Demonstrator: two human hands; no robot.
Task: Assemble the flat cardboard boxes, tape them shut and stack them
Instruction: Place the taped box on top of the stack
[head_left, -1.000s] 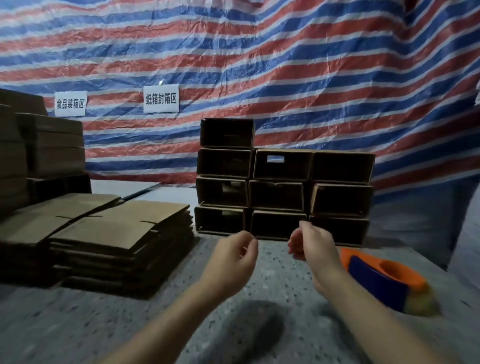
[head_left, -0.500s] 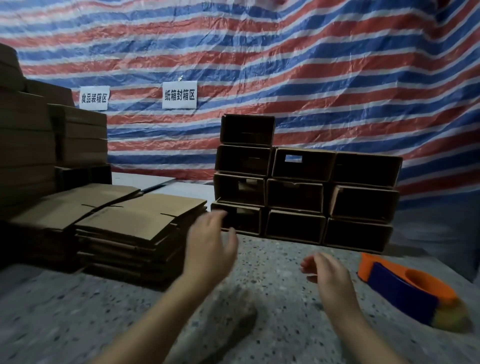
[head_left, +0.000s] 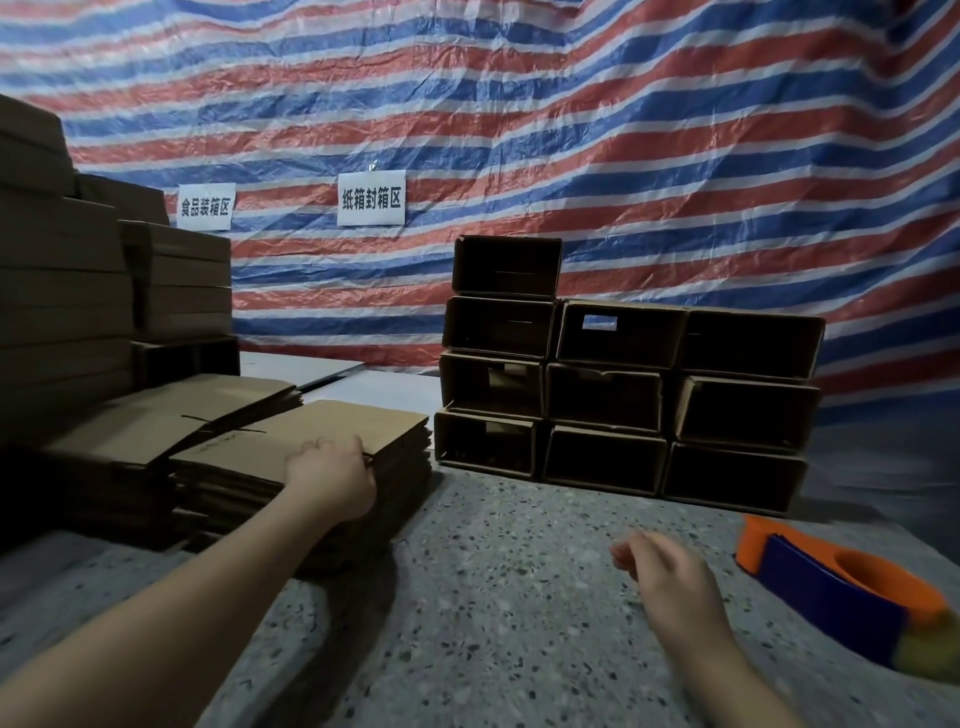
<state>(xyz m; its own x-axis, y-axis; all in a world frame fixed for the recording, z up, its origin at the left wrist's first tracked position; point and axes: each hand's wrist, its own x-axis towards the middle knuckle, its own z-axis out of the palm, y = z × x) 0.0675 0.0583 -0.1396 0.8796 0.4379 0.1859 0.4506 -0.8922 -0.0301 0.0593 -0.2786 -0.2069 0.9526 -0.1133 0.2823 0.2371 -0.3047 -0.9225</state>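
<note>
The stack of flat boxes (head_left: 311, 452) is plain brown cardboard, folded flat with slits marking the flaps, piled many sheets deep at the left of the speckled table (head_left: 493, 597). The left hand (head_left: 332, 475) rests on the near edge of the top sheet, fingers curled over it; whether the thumb pinches the sheet underneath cannot be told. The right hand (head_left: 667, 569) hovers over the table well to the right of the stack, fingers loosely curled, holding nothing.

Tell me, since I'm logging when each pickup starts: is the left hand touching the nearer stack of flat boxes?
Touching. The head view shows the left hand with fingers curled over the top sheet's near edge on the flat stack.
</note>
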